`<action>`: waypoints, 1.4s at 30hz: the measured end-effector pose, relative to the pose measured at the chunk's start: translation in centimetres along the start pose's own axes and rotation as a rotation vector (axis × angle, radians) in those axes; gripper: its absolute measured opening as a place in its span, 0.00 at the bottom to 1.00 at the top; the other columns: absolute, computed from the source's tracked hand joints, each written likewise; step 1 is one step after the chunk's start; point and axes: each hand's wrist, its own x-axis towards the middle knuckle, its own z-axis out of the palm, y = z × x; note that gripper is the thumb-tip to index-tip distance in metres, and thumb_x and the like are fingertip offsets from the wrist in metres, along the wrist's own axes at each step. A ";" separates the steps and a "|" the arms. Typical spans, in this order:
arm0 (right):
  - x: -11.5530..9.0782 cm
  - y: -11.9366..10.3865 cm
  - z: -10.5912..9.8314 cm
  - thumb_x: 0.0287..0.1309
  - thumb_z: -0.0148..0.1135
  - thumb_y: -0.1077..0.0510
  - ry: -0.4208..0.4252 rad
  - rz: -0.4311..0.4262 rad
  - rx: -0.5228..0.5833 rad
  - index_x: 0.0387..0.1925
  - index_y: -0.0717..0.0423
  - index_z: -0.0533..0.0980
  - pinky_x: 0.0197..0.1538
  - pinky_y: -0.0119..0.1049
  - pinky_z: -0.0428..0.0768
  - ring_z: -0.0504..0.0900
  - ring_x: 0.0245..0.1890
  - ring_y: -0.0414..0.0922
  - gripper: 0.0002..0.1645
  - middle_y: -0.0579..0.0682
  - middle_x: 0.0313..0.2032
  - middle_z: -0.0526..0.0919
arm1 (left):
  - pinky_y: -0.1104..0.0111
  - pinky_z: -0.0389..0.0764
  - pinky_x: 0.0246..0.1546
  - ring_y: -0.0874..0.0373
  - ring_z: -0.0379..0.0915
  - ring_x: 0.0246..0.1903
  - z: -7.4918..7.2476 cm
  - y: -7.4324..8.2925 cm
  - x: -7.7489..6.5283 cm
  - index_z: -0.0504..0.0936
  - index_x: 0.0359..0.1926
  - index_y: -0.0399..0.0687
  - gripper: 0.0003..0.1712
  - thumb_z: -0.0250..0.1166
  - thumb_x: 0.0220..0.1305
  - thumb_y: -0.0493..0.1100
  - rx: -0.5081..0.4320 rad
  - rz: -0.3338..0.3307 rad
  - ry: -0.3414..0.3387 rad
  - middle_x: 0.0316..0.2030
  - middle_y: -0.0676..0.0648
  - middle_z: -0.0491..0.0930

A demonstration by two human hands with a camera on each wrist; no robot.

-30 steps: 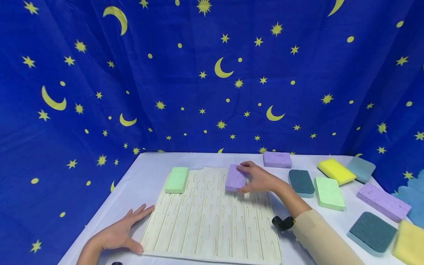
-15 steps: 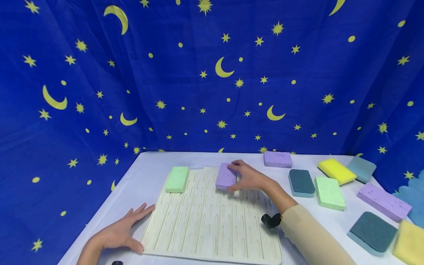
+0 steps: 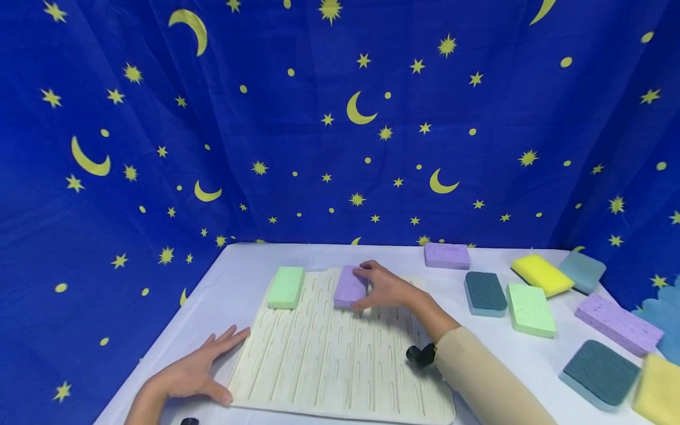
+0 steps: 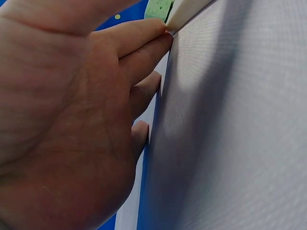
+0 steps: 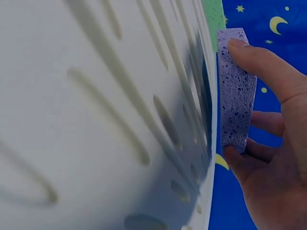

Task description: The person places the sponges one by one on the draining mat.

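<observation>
1. Head view: at a white table [image 3: 244, 277], a person's right hand [image 3: 388, 287] grasps a purple sponge [image 3: 349, 288] between thumb and fingers, at the far part of a cream grooved mat [image 3: 324, 360]. A green sponge [image 3: 287, 288] lies apart from it, at the mat's far left corner. The left hand [image 3: 192, 370], fingers spread and gripping nothing, touches the mat's left edge. Other sponges [image 3: 531, 310] lie off the mat, mostly to the right; behind hangs a blue curtain [image 3: 297, 118] with yellow moons and stars.
2. Left wrist view: the palm fills one side; the extended fingers reach the mat's edge.
3. Right wrist view: thumb and fingers hold opposite ends of the purple sponge; whether it touches the mat is unclear.
</observation>
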 end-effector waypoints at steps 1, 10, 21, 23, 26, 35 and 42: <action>0.1 -0.1 0.1 0.40 0.77 0.39 -0.004 -0.001 -0.004 0.69 0.55 0.64 0.65 0.47 0.64 0.60 0.67 0.52 0.56 0.58 0.68 0.60 | 0.26 0.36 0.54 0.21 0.26 0.65 0.0 0.0 -0.1 0.51 0.76 0.55 0.64 0.79 0.41 0.53 -0.004 -0.004 -0.006 0.71 0.28 0.43; 1.6 -0.8 1.9 0.40 0.77 0.39 0.005 -0.015 0.008 0.69 0.58 0.63 0.65 0.45 0.64 0.61 0.66 0.52 0.58 0.59 0.68 0.60 | 0.24 0.36 0.51 0.18 0.24 0.63 0.0 -0.5 -0.9 0.51 0.76 0.55 0.63 0.79 0.42 0.50 -0.036 -0.002 -0.006 0.71 0.26 0.42; 2.7 -1.3 2.9 0.39 0.78 0.39 0.026 0.003 0.002 0.70 0.56 0.63 0.64 0.43 0.66 0.62 0.65 0.51 0.58 0.58 0.68 0.59 | 0.25 0.38 0.53 0.18 0.28 0.63 0.1 0.0 -0.5 0.52 0.75 0.52 0.65 0.80 0.39 0.53 0.011 0.035 0.022 0.70 0.25 0.44; 3.0 -1.4 3.0 0.39 0.77 0.38 0.025 -0.003 -0.017 0.70 0.55 0.63 0.65 0.43 0.65 0.61 0.66 0.51 0.59 0.58 0.69 0.58 | 0.25 0.38 0.52 0.17 0.28 0.63 0.2 0.1 -0.5 0.53 0.75 0.52 0.66 0.80 0.38 0.53 0.013 0.037 0.029 0.70 0.25 0.44; 3.4 -1.8 3.3 0.39 0.77 0.39 0.025 -0.020 -0.033 0.70 0.56 0.62 0.65 0.42 0.64 0.60 0.67 0.51 0.59 0.59 0.69 0.57 | 0.25 0.38 0.53 0.17 0.29 0.63 0.2 0.0 -0.5 0.53 0.75 0.52 0.65 0.80 0.38 0.53 0.012 0.042 0.035 0.70 0.25 0.44; 4.1 -2.5 3.7 0.40 0.77 0.40 0.035 -0.044 -0.050 0.69 0.57 0.63 0.64 0.41 0.66 0.63 0.65 0.51 0.57 0.59 0.69 0.57 | 0.25 0.38 0.53 0.18 0.28 0.63 0.2 -0.3 -0.3 0.51 0.76 0.54 0.65 0.79 0.40 0.54 0.017 0.045 0.016 0.70 0.26 0.44; 4.4 -2.9 3.5 0.41 0.76 0.41 0.043 -0.033 -0.025 0.69 0.57 0.63 0.65 0.40 0.64 0.62 0.66 0.50 0.56 0.57 0.69 0.58 | 0.25 0.36 0.52 0.17 0.27 0.63 0.1 0.1 -0.1 0.52 0.75 0.54 0.66 0.80 0.38 0.52 0.001 0.041 0.030 0.70 0.25 0.43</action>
